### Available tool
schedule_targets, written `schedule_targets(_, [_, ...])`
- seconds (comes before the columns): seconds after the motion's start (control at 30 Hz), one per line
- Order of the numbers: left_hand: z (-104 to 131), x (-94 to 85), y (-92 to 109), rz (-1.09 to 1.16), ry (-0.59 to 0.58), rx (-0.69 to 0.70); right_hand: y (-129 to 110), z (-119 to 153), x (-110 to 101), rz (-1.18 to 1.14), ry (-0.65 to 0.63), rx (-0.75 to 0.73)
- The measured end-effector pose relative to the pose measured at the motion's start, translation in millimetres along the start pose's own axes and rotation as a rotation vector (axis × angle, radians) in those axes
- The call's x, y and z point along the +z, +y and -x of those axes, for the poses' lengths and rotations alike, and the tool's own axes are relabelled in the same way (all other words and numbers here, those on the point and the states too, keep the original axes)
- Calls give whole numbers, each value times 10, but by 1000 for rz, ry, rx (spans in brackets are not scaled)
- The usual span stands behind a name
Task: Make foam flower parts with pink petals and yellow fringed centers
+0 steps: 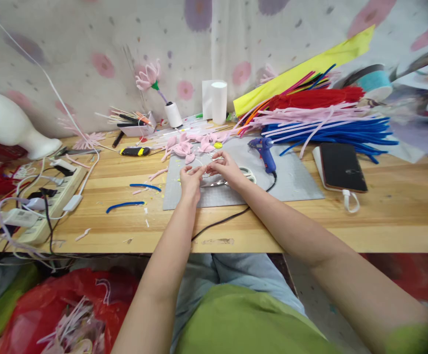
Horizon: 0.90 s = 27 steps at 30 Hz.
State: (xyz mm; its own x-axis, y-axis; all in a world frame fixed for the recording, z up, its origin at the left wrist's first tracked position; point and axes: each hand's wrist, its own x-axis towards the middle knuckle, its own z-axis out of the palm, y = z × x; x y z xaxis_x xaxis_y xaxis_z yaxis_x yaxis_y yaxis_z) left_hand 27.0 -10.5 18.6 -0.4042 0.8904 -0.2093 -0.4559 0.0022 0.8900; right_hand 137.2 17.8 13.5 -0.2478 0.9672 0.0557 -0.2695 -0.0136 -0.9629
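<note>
My left hand and my right hand meet above a grey mat, fingers pinched together at the tips. Whatever small piece they hold between them is too small and covered to make out. Under my right hand lies a pair of scissors with white handles, its blades pointing left. Just beyond the fingers are pink fuzzy petal shapes and a small yellow piece. To the right a blue glue gun rests on the mat, its black cord running toward the table's front edge.
Bundles of blue, pink and red pipe cleaners lie at the back right, near a phone-like black device. A pink flower stands in a white holder. On the left are a yellow-black cutter, blue stem pieces and a power strip.
</note>
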Motion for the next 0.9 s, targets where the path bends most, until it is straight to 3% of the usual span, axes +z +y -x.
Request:
schedule_targets(0.4, [-63, -43, 16, 155, -89, -103, 41, -1, 15, 84, -40, -15])
schedule_targets(0.73, [-10, -36, 48, 27, -122, -118, 60, -8, -20, 67, -22, -13])
schedule_targets(0.9, [-24, -70, 24, -34, -137, -40, 68, -12, -35, 28, -8, 19])
